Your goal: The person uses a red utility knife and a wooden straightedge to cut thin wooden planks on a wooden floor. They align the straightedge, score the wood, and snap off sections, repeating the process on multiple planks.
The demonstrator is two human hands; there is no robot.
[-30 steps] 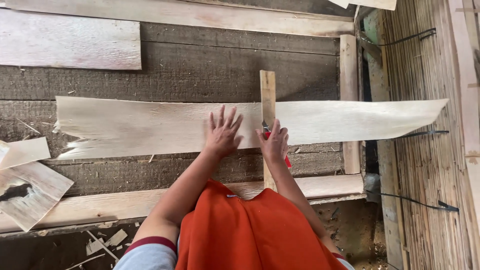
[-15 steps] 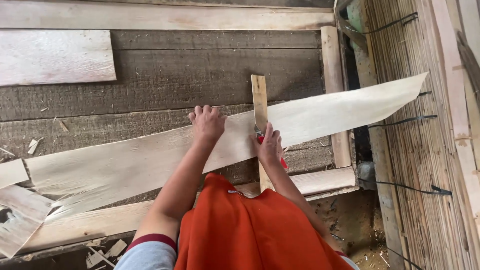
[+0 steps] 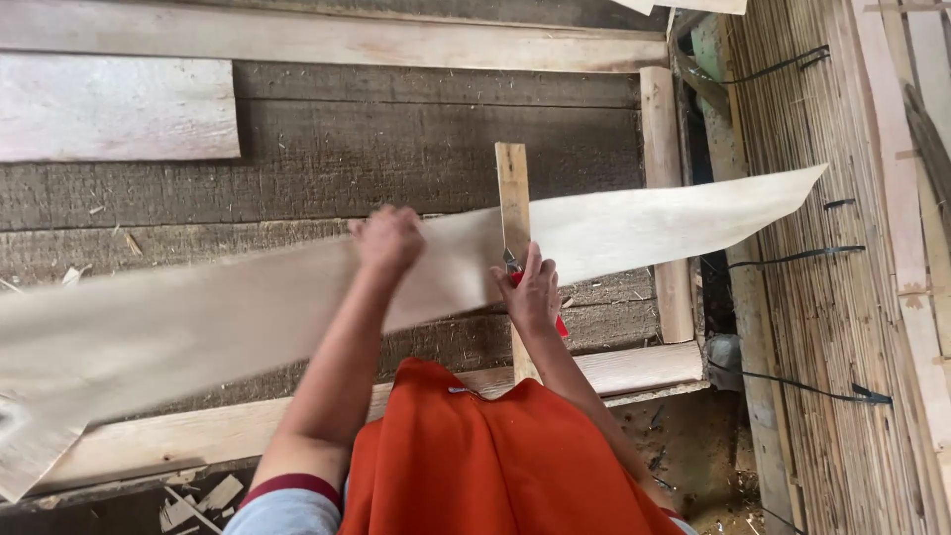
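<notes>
- On the dark plank surface (image 3: 327, 149) in front of the person lies a long, thin, pale sheet of wood veneer (image 3: 674, 213), slanting from the lower left up to a pointed end at the right, where it overhangs the edge toward a stack of stacked thin strips (image 3: 832, 297).
- The left hand (image 3: 388, 238) rests on top of the veneer near its middle, fingers curled down; it looks to be pressing or pinching the sheet, though I cannot tell whether the grip is truly closed round the edge.
- The right hand (image 3: 530, 292) is closed on a small red-handled cutter (image 3: 555, 319), held just beside a narrow upright wooden slat (image 3: 513, 198) that crosses the veneer like a guide.
- The left part of the sheet is blurred, so its exact lie there is hard to read.
- To my eye, doing this well means keeping the sheet flat against the planks, with the left hand pressing close to the slat so the thin wood does not buckle or slide.
- The blade should run tight along the slat's edge, fingers kept clear of its line.
- Veneer this thin probably splits along the grain, so a steady, light pull seems safer than force.
- A pale board (image 3: 119, 109) lies at the far left, well apart.
</notes>
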